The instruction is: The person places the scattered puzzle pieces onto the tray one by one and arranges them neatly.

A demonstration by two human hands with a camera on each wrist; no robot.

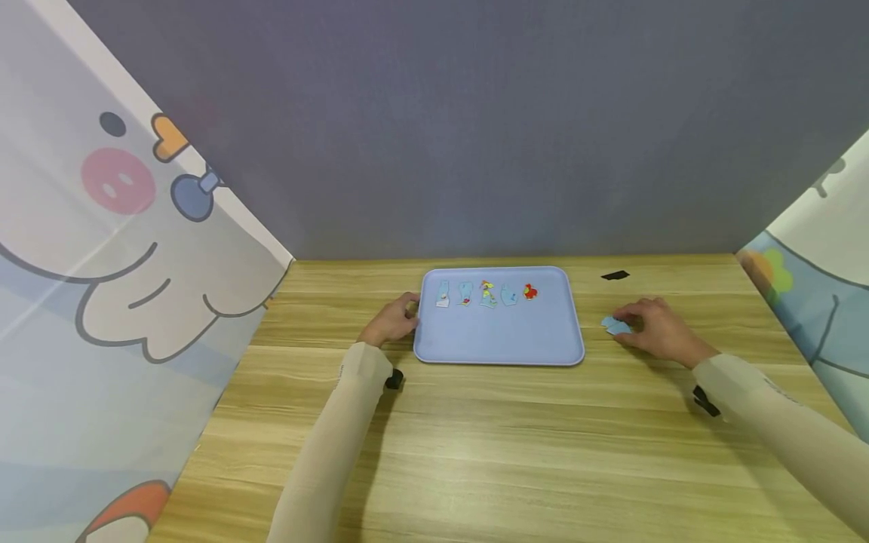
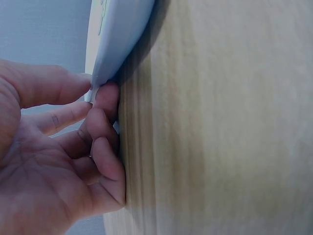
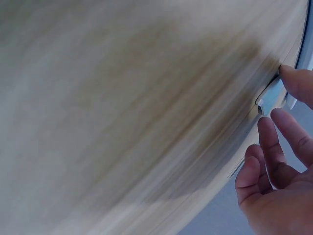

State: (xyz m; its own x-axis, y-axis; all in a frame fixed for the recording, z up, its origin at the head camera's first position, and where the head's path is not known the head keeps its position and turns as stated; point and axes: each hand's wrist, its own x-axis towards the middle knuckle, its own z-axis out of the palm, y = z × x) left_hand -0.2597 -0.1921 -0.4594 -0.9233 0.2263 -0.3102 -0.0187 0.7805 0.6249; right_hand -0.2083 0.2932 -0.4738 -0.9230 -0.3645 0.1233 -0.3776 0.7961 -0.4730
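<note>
A light blue tray lies on the wooden table. My left hand grips its left rim; in the left wrist view the thumb is on the upper side and curled fingers sit against the edge underneath. Along the tray's upper part several small flat cutouts lie in a row, mostly pale blue, with a red one at the right end. Right of the tray, my right hand pinches a pale blue flat piece at the table surface, thumb and fingertips at opposite sides. Its printed face cannot be made out.
A thin black flat scrap lies behind the right hand. A grey panel rises at the table's back edge. Printed cartoon walls stand at left and right. Wood tabletop stretches in front of the tray.
</note>
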